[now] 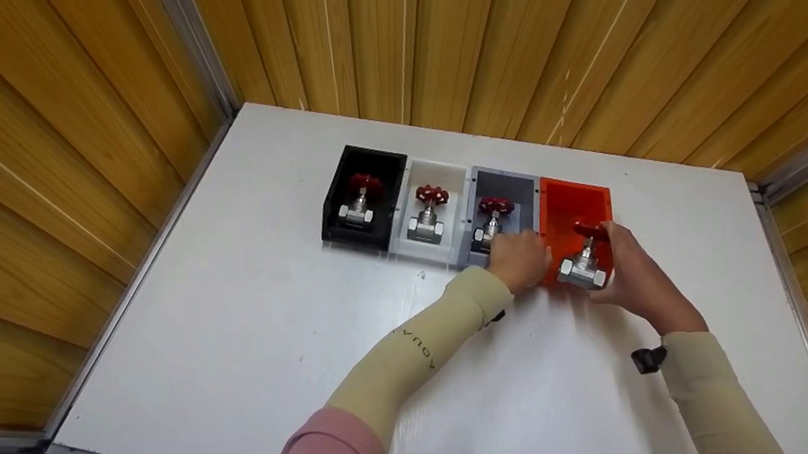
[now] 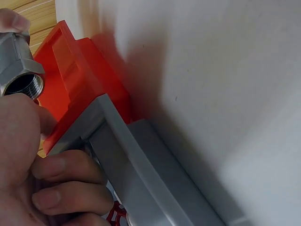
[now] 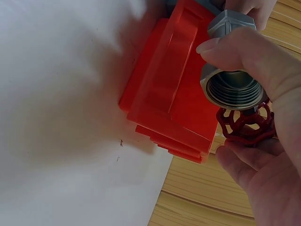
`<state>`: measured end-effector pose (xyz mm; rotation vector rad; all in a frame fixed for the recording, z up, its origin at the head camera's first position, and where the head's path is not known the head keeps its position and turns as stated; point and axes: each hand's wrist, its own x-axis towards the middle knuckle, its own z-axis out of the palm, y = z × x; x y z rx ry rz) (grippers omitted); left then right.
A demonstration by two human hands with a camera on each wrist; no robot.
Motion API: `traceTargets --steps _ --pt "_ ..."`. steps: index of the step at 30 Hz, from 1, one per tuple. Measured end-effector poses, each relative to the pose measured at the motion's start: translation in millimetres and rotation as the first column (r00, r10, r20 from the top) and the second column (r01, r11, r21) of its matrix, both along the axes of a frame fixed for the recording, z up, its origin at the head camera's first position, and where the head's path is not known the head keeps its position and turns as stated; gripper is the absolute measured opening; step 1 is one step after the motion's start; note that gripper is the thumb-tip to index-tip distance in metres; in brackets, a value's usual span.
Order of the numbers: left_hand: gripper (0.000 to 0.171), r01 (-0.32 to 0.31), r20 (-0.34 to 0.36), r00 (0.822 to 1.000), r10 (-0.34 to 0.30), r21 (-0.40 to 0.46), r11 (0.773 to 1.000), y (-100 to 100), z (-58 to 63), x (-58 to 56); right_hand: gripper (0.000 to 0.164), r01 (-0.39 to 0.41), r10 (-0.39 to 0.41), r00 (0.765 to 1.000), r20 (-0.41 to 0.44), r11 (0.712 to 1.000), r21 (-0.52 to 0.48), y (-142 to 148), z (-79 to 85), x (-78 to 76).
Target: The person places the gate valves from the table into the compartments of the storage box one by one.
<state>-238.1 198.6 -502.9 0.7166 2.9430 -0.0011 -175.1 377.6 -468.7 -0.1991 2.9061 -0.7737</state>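
My right hand (image 1: 642, 275) holds a metal valve (image 1: 583, 270) with a red handwheel (image 3: 247, 125) at the front of the orange bin (image 3: 183, 94). In the right wrist view, the thumb lies across the valve body and the fingers are by the handwheel; the threaded opening faces the camera. My left hand (image 1: 520, 261) grips the front of the grey bin (image 2: 141, 174) beside the orange one, its fingers curled at the rim; part of that grip is hidden. Behind it, another valve (image 1: 492, 226) rests in the grey bin.
Left of the grey bin stand a white bin (image 1: 454, 171) and a black bin (image 1: 391, 159), each with a red-wheeled valve inside. All the bins stand in one row on a white table (image 1: 235, 307). Wood-patterned walls (image 1: 432, 42) enclose the back and sides.
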Motion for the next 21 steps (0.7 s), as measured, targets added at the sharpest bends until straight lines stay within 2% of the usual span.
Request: traceTargets --steps 8,15,21 --pt "0.045 0.003 -0.003 1.000 -0.003 0.002 1.000 0 -1.5 0.4 0.114 0.015 -0.014 0.999 0.049 1.000 -0.005 1 0.5 -8.9" --pt "0.044 -0.001 -0.029 1.000 0.001 0.000 1.000 1 -3.7 0.5 0.110 0.003 -0.004 1.000 0.031 1.000 0.025 1 -1.6 -17.4" --pt "0.043 0.000 -0.026 1.000 0.000 0.015 1.000 0 -2.7 0.0 0.114 0.008 -0.010 0.997 0.072 1.000 0.028 2 0.7 -24.0"
